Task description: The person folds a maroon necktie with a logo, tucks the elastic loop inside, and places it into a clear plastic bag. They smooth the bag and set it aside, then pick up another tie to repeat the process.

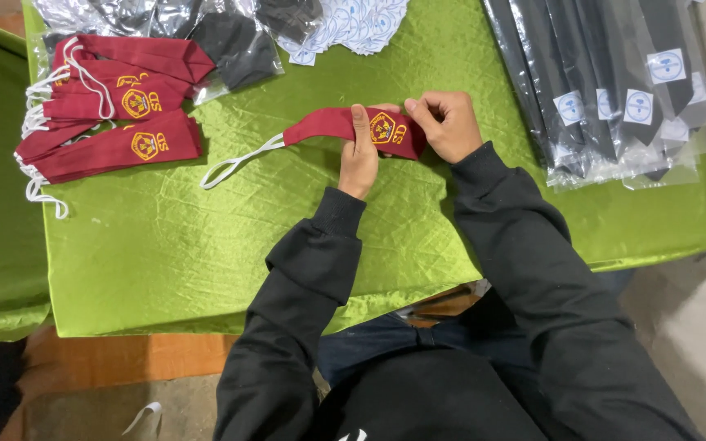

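Note:
A maroon necktie (320, 126) with a yellow embroidered crest and a white elastic loop (234, 162) lies on the green cloth-covered table (206, 245). My left hand (359, 155) presses on the tie just left of the crest, fingers closed over the fabric. My right hand (447, 124) grips the tie's wide end at the right. The elastic loop trails off to the left on the cloth.
A pile of like maroon ties (108, 114) with white elastic lies at the far left. Dark items in clear bags (230, 37) and white round stickers (349, 24) sit at the back. Bagged dark ties with white labels (614, 90) fill the right side.

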